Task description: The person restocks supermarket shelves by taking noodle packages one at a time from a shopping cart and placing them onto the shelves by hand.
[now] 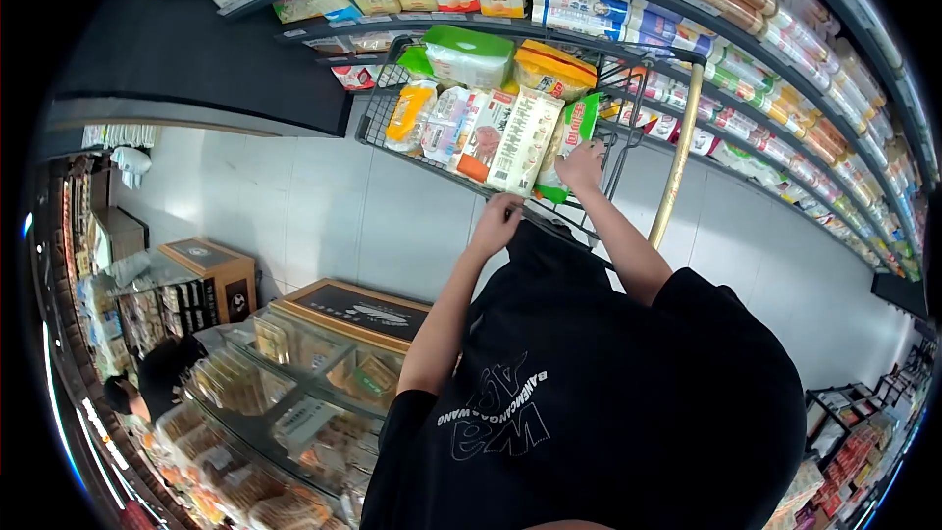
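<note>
A wire shopping cart [365,128] full of packaged food stands in front of me. My right hand [581,165] is closed on the edge of a green-and-white food packet [581,118] at the cart's right end. My left hand [498,224] is at the near rim, fingers curled, just below a cream printed packet [526,142]; what they grip is hidden. Beside that packet lie a white packet with a red label [484,132] and a yellow-and-clear bag [410,116]. Behind them are a large green-and-white pack [469,57] and a yellow-orange bag [554,71].
The cart's gold handle [677,152] is at the right. Shelves [677,2] of packaged noodles curve along the far side. A glass display case [294,373] with packed food is at the lower left, with a person [167,373] beyond it. Pale floor tiles [294,177] lie between.
</note>
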Motion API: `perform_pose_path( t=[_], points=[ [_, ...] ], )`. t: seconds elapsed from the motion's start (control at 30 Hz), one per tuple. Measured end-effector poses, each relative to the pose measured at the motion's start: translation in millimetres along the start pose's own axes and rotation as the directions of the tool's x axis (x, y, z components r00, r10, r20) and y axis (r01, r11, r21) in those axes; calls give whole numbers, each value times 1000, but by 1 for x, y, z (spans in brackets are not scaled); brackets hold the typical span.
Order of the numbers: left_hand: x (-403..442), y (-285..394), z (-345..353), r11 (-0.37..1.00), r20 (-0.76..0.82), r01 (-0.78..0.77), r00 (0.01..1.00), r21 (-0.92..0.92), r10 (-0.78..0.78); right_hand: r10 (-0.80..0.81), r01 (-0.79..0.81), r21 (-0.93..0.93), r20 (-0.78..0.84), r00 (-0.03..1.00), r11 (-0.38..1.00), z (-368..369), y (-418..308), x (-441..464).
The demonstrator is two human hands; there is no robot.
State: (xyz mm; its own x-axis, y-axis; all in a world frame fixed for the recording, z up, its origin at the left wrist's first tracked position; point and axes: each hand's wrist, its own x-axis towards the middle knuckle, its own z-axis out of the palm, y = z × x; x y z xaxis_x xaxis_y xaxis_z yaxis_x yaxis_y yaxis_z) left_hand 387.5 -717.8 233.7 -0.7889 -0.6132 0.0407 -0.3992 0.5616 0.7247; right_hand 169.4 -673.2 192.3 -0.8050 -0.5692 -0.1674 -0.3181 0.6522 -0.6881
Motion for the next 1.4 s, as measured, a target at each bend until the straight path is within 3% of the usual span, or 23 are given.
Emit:
perform_pose_path(
  t=[0.1,0.2,0.23,0.3,0.47,0.5,0.6,0.63,0.67,0.73,0.77,0.83,0.87,0.93,1.0,1.13,1.2,1.27,1.37,1.4],
  points=[
    [27,24,11,996,157,59,986,-64,-48,44,-47,143,23,999,989,9,8,11],
    [62,-14,22,996,230,87,970,-27,-78,45,-60,31,363,931,998,54,12,46],
    [66,-22,22,997,242,69,968,15,-71,8,-36,115,238,971,993,63,11,44],
    [76,-30,23,998,276,58,959,36,-65,1,-28,121,214,977,992,62,12,52],
    [81,-56,13,964,233,255,945,-81,-230,-183,201,239,-92,979,950,46,4,52],
    [83,-56,8,950,233,290,938,-117,-258,-125,120,240,8,992,963,18,-10,52],
    [97,-61,-12,798,316,538,833,-272,-454,-195,178,290,31,980,940,-22,-35,48],
    [99,-56,-18,787,304,505,858,-356,-413,-321,332,319,-87,943,888,-30,-39,40],
    [103,-70,-23,766,363,519,845,-380,-393,-308,294,335,-11,951,895,-44,-56,31],
    [112,-52,-48,358,577,727,684,-585,-446,-288,223,359,139,947,906,-88,-104,6],
    [115,-45,-59,235,620,718,689,-656,-375,-319,216,395,217,923,893,-98,-121,-4],
    [119,-30,-87,-24,675,686,707,-727,-211,-362,170,602,212,908,780,-108,-164,-32],
    [117,-16,-112,-53,654,660,727,-750,-208,-379,138,697,204,903,704,-110,-185,-49],
    [115,9,-163,-113,611,601,767,-791,-193,-419,130,711,248,873,692,-109,-218,-75],
    [110,8,-198,-75,524,519,837,-852,-160,-421,95,781,225,879,617,-113,-254,-99],
    [90,6,-272,-5,451,458,874,-889,-183,-484,296,680,99,870,671,-104,-291,-106],
    [87,-1,-303,35,395,405,904,-914,-163,-540,387,682,14,841,621,-97,-309,-102],
    [72,-6,-335,10,391,396,910,-918,-139,-593,574,472,-127,795,669,-89,-337,-112],
    [58,-8,-378,-8,407,409,906,-912,-116,-782,791,-67,-220,583,608,-80,-380,-126],
    [57,-14,-387,17,395,400,910,-916,-127,-806,813,-54,-183,563,580,-75,-391,-128]
  ],
)
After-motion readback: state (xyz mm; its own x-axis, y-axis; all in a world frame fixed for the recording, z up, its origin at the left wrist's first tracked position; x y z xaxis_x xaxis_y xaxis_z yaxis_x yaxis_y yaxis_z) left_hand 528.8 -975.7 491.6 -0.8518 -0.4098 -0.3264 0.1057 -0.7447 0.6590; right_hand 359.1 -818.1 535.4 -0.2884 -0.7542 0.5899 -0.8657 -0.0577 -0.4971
